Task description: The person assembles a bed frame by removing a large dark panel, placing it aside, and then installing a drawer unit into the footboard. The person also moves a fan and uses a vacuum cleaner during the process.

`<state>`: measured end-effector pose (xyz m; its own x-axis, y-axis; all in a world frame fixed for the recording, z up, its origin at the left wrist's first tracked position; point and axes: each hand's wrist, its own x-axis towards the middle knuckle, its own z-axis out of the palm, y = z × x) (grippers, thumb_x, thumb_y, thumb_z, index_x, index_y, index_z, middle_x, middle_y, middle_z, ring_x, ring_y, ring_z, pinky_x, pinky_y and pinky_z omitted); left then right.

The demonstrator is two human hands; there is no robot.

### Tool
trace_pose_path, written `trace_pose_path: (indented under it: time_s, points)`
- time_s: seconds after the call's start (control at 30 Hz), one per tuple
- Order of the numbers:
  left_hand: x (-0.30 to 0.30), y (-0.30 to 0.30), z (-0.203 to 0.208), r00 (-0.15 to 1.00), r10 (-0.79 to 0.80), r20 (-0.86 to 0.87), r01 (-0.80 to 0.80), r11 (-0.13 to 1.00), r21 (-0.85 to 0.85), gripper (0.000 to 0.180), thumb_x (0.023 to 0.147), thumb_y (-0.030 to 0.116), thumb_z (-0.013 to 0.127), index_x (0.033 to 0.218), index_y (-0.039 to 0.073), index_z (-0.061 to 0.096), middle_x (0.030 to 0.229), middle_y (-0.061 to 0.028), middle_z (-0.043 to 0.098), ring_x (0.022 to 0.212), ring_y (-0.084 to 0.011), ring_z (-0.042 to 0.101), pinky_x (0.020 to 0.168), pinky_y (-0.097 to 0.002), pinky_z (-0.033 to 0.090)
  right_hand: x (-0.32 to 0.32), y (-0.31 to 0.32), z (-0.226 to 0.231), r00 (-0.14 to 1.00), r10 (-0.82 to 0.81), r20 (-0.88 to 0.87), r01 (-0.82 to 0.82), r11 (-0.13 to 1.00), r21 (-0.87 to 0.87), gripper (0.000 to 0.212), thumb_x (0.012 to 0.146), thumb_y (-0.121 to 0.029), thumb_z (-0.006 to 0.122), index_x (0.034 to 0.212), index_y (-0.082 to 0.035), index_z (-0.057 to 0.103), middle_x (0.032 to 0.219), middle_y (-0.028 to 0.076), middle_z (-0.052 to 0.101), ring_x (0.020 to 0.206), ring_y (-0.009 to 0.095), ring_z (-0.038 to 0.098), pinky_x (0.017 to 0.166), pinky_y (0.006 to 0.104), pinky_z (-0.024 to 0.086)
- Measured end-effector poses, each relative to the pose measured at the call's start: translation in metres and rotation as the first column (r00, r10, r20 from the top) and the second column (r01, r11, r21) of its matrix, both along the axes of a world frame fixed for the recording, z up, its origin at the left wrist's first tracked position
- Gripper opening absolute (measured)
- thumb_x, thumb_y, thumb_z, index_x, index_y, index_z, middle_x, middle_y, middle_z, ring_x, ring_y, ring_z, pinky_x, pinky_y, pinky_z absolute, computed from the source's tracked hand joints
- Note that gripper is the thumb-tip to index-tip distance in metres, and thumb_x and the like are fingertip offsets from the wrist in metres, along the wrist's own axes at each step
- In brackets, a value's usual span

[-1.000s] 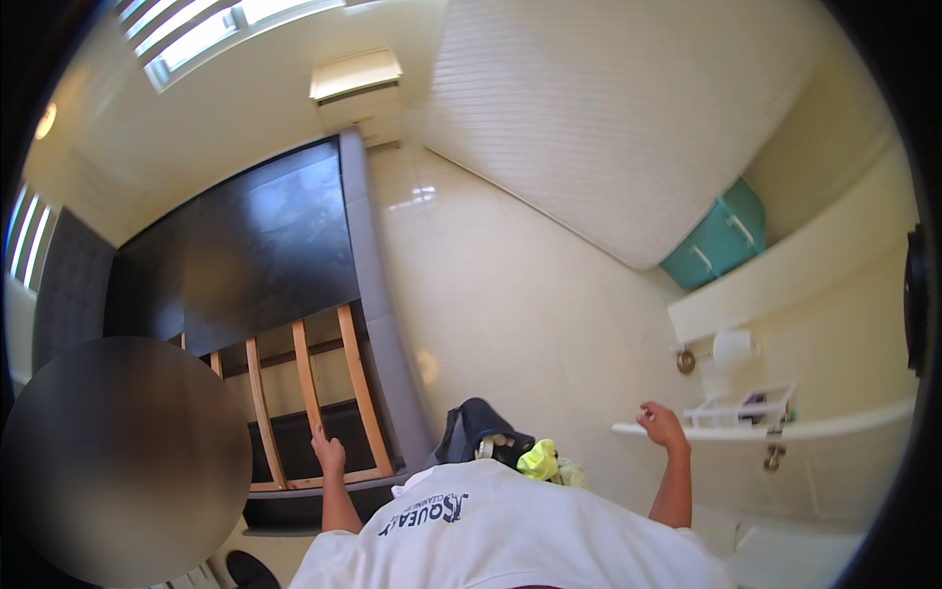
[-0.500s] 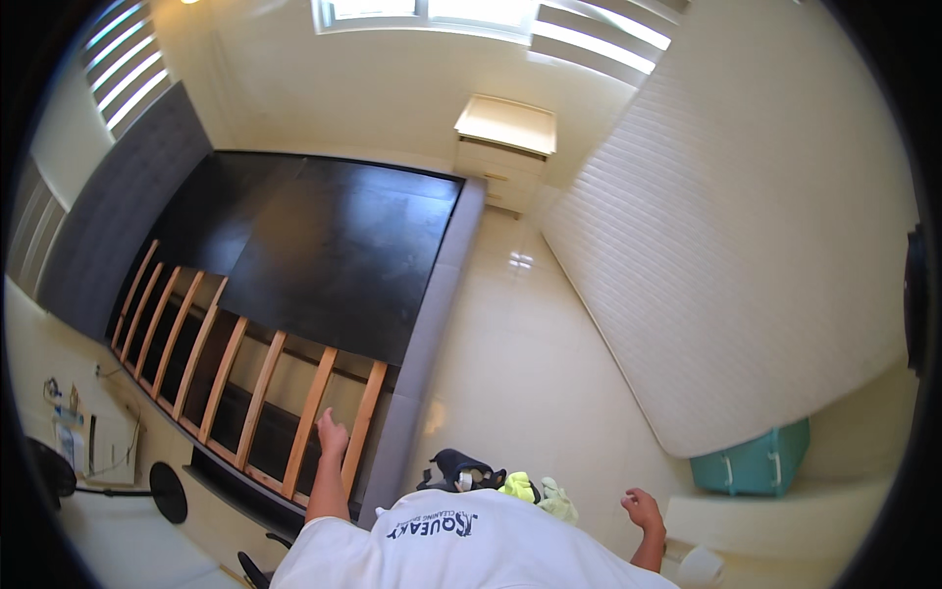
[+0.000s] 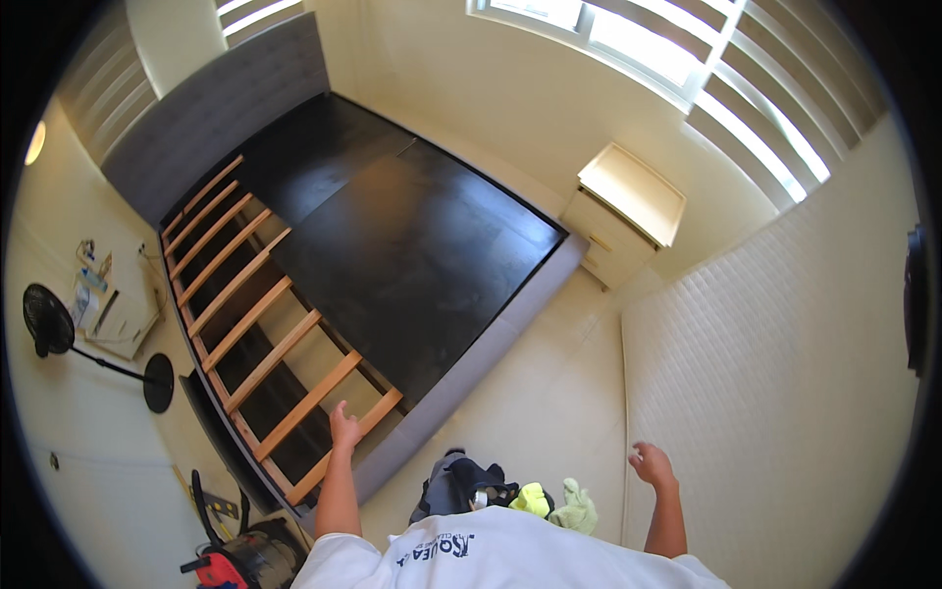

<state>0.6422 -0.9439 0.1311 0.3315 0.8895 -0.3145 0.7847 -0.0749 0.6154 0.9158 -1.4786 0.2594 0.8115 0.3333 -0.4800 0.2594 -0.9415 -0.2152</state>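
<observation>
My left hand (image 3: 344,429) hangs in the air over the foot-end slats of a bed frame (image 3: 452,371), its fingers loosely bent and nothing in it. Bare wooden slats (image 3: 272,360) show along the near side of the frame, while a black board (image 3: 392,255) covers the far part. On the right, my right hand (image 3: 650,462) is held out with fingers half curled and apart, empty too. Behind it, in the picture, a white quilted mattress (image 3: 756,393) leans upright; whether they touch I cannot tell.
A grey headboard (image 3: 226,108) rises at the far left. Past the bed's foot stands a white drawer cabinet (image 3: 628,211). A black stand fan (image 3: 49,319) and a red-and-black machine (image 3: 250,555) are on the left. Yellow-green cloths (image 3: 574,506) hang at my waist.
My view has turned to the left, so the bed and window sit further right in the picture. The right hand appears higher. A red-and-black machine has come into sight at lower left.
</observation>
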Motion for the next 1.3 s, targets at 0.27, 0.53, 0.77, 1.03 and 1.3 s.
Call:
trace_pose_path:
  time_s: [0.27, 0.53, 0.77, 1.03, 1.3]
  points:
    - [0.054, 0.11, -0.108, 0.939, 0.309, 0.149, -0.303, 0.951, -0.06, 0.05, 0.071, 0.003, 0.048, 0.12, 0.003, 0.037, 0.124, -0.018, 0.037, 0.117, -0.0285, 0.033, 0.097, -0.0332, 0.026, 0.101, 0.11, -0.037, 0.955, 0.226, -0.194, -0.248, 0.964, -0.098, 0.039, 0.075, -0.034, 0.056, 0.106, -0.011, 0.052, 0.095, 0.016, 0.057, 0.091, 0.032, 0.053, 0.077, 0.0395, 0.043]
    - [0.126, 0.157, -0.261, 0.723, 0.684, -0.092, -0.668, 0.66, -0.344, 0.084, 0.07, 0.022, 0.064, 0.129, -0.004, 0.01, 0.132, -0.0215, 0.023, 0.121, -0.0289, 0.027, 0.099, -0.0328, 0.025, 0.115, 0.18, -0.001, 0.925, 0.016, -0.381, -0.131, 0.951, -0.279, 0.039, 0.074, -0.029, 0.056, 0.107, -0.007, 0.053, 0.096, 0.021, 0.057, 0.091, 0.031, 0.054, 0.079, 0.0388, 0.042]
    - [0.149, 0.147, -0.335, 0.642, 0.763, -0.073, -0.684, 0.527, -0.505, 0.086, 0.07, 0.029, 0.063, 0.131, 0.003, 0.008, 0.134, -0.0176, 0.017, 0.122, -0.0279, 0.023, 0.098, -0.0376, 0.024, 0.162, 0.198, -0.037, 0.903, -0.03, -0.429, -0.043, 0.986, -0.161, 0.036, 0.077, -0.026, 0.057, 0.106, -0.006, 0.053, 0.089, 0.016, 0.06, 0.085, 0.02, 0.055, 0.072, 0.0337, 0.045]
    - [0.226, 0.139, -0.23, 0.729, 0.684, -0.026, -0.384, 0.377, -0.843, 0.087, 0.074, 0.045, 0.056, 0.133, 0.01, 0.003, 0.137, -0.0121, 0.014, 0.123, -0.03, 0.022, 0.094, -0.0458, 0.026, 0.159, 0.244, -0.035, 0.873, 0.043, -0.485, -0.144, 0.974, -0.172, 0.035, 0.077, -0.027, 0.058, 0.106, -0.009, 0.053, 0.085, 0.013, 0.061, 0.078, 0.02, 0.056, 0.068, 0.0335, 0.045]
    - [0.281, 0.125, -0.28, 0.546, 0.825, 0.147, -0.509, 0.465, -0.724, 0.074, 0.073, 0.023, 0.064, 0.129, 0.004, 0.021, 0.131, -0.0131, 0.028, 0.116, -0.0249, 0.034, 0.093, -0.0346, 0.03, 0.185, 0.236, -0.052, 0.928, 0.053, -0.369, -0.089, 0.993, -0.081, 0.032, 0.077, -0.024, 0.059, 0.104, -0.009, 0.053, 0.081, 0.01, 0.061, 0.071, 0.019, 0.056, 0.064, 0.0323, 0.046]
